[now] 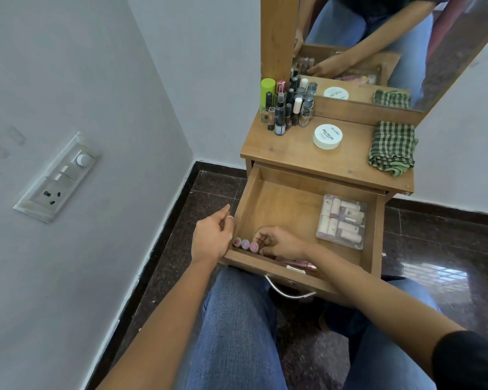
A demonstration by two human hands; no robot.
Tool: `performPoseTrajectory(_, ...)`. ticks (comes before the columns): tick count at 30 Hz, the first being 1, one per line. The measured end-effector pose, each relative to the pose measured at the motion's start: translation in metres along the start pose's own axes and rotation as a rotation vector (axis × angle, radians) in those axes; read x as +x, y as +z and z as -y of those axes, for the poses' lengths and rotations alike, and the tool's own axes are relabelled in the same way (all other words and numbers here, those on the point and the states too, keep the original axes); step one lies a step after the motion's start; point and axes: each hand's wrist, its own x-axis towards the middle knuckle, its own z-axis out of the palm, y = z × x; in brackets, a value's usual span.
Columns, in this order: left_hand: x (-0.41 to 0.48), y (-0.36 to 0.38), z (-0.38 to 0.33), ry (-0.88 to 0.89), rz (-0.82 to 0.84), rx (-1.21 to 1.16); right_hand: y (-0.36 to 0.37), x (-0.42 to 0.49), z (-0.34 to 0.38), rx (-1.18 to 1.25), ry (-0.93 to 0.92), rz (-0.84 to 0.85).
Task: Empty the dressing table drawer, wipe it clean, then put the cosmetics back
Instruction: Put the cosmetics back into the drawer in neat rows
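Seated person at a dressing table, head view. The worktop (pixel 293 147) stands below a tilted mirror (pixel 378 52). Beneath it the drawer (pixel 282 204) is pulled fully out over the person's knees, and most of its wooden floor is bare.

On the worktop's right edge lies a folded green checked cloth (pixel 392 147). A clear case of cosmetics (pixel 341 220) sits against the drawer's right wall. A cluster of nail polish bottles (pixel 286 108) stands at the worktop's back left corner, with a white jar (pixel 328 136) near it, apart from the cloth.

The left hand (pixel 212 237) rests against the outside of the drawer's front left corner, fingers loosely curled and holding nothing. The right hand (pixel 279 242) reaches into the same corner, fingers bent down onto three pink-capped tubes (pixel 245 244). Whether it already grips one cannot be told. A pink item (pixel 300 266) lies along the front wall, partly hidden by the right forearm.

Progress, as a judgement: the neatly folded cloth suggests wiping has not begun, so the emptying stage is probably under way and well advanced. Left to do would be lifting out the tubes, pink item and case, then wiping and restocking. A refilling stage cannot be excluded.
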Motion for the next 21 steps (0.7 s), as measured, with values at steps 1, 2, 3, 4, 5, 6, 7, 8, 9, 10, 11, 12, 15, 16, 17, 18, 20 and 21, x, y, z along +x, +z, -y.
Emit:
performPoseTrajectory(1, 0.000, -0.001, 0.000, -0.002, -0.001, -0.004, 0.001, 0.002, 0.001, -0.014, -0.003, 0.002)
performPoseTrajectory(2, -0.001, -0.001, -0.001, -0.005, -0.001, -0.009, 0.001, 0.004, 0.002, -0.024, -0.004, 0.005)
performPoseTrajectory(3, -0.001, -0.002, -0.002, -0.005, -0.002, -0.013, 0.002, 0.005, 0.002, -0.028, -0.005, 0.005)
performPoseTrajectory(4, -0.001, -0.002, -0.003, -0.007, -0.003, -0.014, 0.002, 0.005, 0.002, -0.029, -0.006, 0.004)
performPoseTrajectory(5, -0.001, -0.002, -0.003, -0.009, -0.005, -0.015, 0.001, 0.005, 0.003, -0.030, -0.009, 0.009)
performPoseTrajectory(6, -0.001, -0.001, -0.003, -0.011, -0.008, -0.016, 0.000, 0.004, 0.003, -0.039, -0.007, 0.021)
performPoseTrajectory(7, -0.001, -0.001, -0.003, -0.013, -0.010, -0.016, -0.002, 0.003, 0.003, -0.059, -0.005, 0.033)
performPoseTrajectory(8, -0.001, -0.001, -0.002, -0.015, -0.011, -0.015, -0.007, 0.001, 0.006, -0.086, -0.006, 0.029)
performPoseTrajectory(9, 0.000, -0.001, -0.001, -0.017, -0.010, -0.017, -0.015, 0.001, 0.011, -0.108, -0.018, -0.007)
performPoseTrajectory(10, 0.000, 0.000, 0.000, -0.020, -0.009, -0.021, -0.026, 0.001, 0.017, -0.129, -0.041, -0.080)
performPoseTrajectory(11, 0.000, 0.000, 0.000, -0.023, -0.007, -0.025, -0.038, 0.002, 0.025, -0.159, -0.079, -0.193)
performPoseTrajectory(12, 0.000, 0.000, 0.000, -0.026, -0.005, -0.026, -0.053, 0.005, 0.034, -0.190, -0.125, -0.326)
performPoseTrajectory(15, 0.001, 0.001, 0.002, -0.023, -0.010, -0.027, -0.097, 0.024, 0.058, -0.251, -0.226, -0.697)
performPoseTrajectory(16, 0.001, 0.001, 0.002, -0.021, -0.014, -0.028, -0.110, 0.033, 0.064, -0.310, -0.242, -0.796)
performPoseTrajectory(17, 0.001, 0.001, 0.002, -0.018, -0.015, -0.027, -0.121, 0.042, 0.069, -0.390, -0.234, -0.866)
performPoseTrajectory(18, 0.001, 0.001, 0.003, -0.017, -0.013, -0.026, -0.131, 0.050, 0.075, -0.467, -0.214, -0.910)
performPoseTrajectory(20, 0.001, 0.001, 0.003, -0.010, -0.006, -0.025, -0.148, 0.065, 0.084, -0.623, -0.154, -0.954)
performPoseTrajectory(21, 0.001, 0.001, 0.003, -0.005, -0.004, -0.026, -0.154, 0.070, 0.088, -0.712, -0.130, -0.972)
